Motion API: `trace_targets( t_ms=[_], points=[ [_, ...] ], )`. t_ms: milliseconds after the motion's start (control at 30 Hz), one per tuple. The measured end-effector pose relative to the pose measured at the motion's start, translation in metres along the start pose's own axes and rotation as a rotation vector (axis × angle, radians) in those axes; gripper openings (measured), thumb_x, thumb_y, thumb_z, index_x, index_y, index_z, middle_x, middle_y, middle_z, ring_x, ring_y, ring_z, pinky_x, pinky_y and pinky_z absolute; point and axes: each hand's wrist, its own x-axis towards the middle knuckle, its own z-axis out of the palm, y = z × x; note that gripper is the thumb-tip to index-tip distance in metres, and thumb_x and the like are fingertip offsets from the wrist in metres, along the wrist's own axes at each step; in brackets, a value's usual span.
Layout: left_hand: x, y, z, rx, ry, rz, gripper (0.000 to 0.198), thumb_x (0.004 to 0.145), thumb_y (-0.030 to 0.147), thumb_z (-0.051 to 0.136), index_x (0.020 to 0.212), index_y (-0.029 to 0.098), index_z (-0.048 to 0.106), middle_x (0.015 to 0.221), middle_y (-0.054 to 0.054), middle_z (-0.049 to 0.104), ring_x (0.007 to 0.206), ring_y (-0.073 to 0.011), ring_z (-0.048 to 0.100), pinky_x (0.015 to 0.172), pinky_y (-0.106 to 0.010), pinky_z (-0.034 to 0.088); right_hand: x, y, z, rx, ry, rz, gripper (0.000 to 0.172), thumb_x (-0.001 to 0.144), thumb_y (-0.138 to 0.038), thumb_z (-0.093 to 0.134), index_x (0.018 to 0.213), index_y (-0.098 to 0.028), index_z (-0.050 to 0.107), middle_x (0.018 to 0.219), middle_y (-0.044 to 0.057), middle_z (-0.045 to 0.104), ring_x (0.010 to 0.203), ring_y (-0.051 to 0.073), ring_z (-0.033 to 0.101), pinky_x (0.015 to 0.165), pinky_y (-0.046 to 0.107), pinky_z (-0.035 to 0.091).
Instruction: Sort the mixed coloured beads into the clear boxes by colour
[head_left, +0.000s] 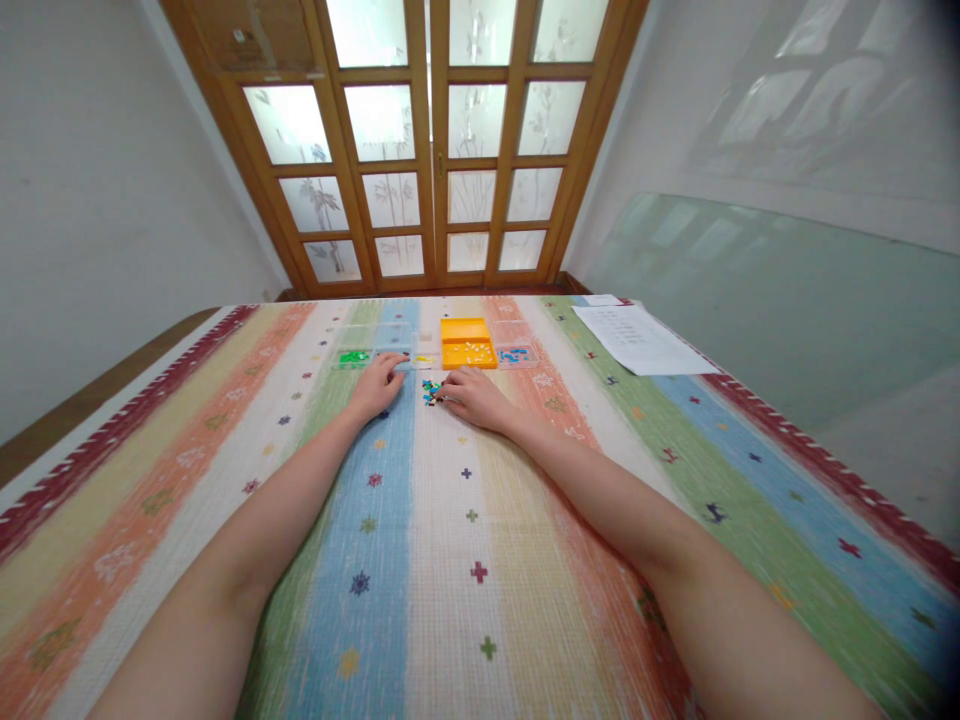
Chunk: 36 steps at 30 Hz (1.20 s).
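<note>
My left hand (379, 384) rests on the cloth with its fingers reaching forward to the clear boxes, thumb apart from the index finger. Just left of its fingertips, green pieces (354, 358) lie in a clear box; yellow pieces (424, 359) lie to their right. My right hand (475, 396) is closed, its fingertips bent down at the right edge of a small mixed pile of pieces (430, 391), blue, green, black and others. Whatever is between those fingertips is too small to make out. Behind this hand stands an open orange box (466, 328) with whitish pieces (471, 352) in it.
Blue pieces (514, 355) lie in a clear box right of the orange one. A printed paper sheet (637, 338) lies at the far right of the striped tablecloth (450, 600). Beyond the table are wood-framed glass doors (435, 200); a glass panel (750, 290) leans at the right wall.
</note>
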Motion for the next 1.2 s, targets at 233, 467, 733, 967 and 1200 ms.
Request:
trace_targets(
  t_ms=[233, 467, 733, 967, 1200],
  points=[
    [-0.004, 0.028, 0.0, 0.057, -0.152, 0.162, 0.031, 0.098, 0.025, 0.052, 0.122, 0.023, 0.072, 0.125, -0.007, 0.069, 0.117, -0.0232, 0.064, 0.106, -0.04, 0.05, -0.001, 0.005, 0.004, 0.039, 0.039, 0.036, 0.014, 0.098, -0.021, 0.064, 0.106, -0.024, 0.076, 0.104, 0.008, 0.069, 0.102, 0.024, 0.058, 0.092, 0.037, 0.042],
    [-0.007, 0.063, -0.001, 0.105, -0.321, 0.367, 0.027, 0.099, 0.026, 0.053, 0.111, 0.025, 0.078, 0.111, -0.008, 0.072, 0.109, -0.0233, 0.065, 0.098, -0.039, 0.051, -0.006, 0.022, 0.002, 0.101, 0.141, 0.237, 0.017, 0.099, -0.018, 0.06, 0.103, -0.021, 0.076, 0.103, 0.008, 0.071, 0.103, 0.024, 0.061, 0.091, 0.037, 0.045],
    [-0.008, 0.07, 0.006, 0.199, -0.345, 0.384, 0.028, 0.1, 0.028, 0.055, 0.117, 0.026, 0.076, 0.112, -0.008, 0.07, 0.107, -0.0237, 0.062, 0.097, -0.039, 0.05, -0.007, 0.028, 0.005, 0.087, 0.163, 0.294, 0.016, 0.098, -0.017, 0.06, 0.101, -0.021, 0.076, 0.104, 0.008, 0.072, 0.103, 0.023, 0.061, 0.093, 0.036, 0.046],
    [-0.009, 0.072, 0.007, 0.253, -0.324, 0.344, 0.021, 0.097, 0.027, 0.059, 0.109, 0.025, 0.076, 0.105, -0.007, 0.068, 0.103, -0.0241, 0.061, 0.093, -0.039, 0.049, -0.007, 0.027, 0.004, 0.085, 0.156, 0.278, 0.017, 0.097, -0.016, 0.06, 0.1, -0.02, 0.076, 0.102, 0.008, 0.071, 0.101, 0.023, 0.061, 0.091, 0.036, 0.045],
    [-0.01, 0.07, 0.011, 0.181, -0.278, 0.296, 0.015, 0.093, 0.025, 0.062, 0.103, 0.024, 0.074, 0.105, -0.007, 0.069, 0.105, -0.0248, 0.062, 0.094, -0.04, 0.05, -0.006, 0.018, 0.002, 0.118, 0.065, 0.119, 0.012, 0.096, -0.022, 0.065, 0.098, -0.023, 0.076, 0.1, 0.007, 0.069, 0.101, 0.023, 0.058, 0.092, 0.036, 0.042]
  ],
)
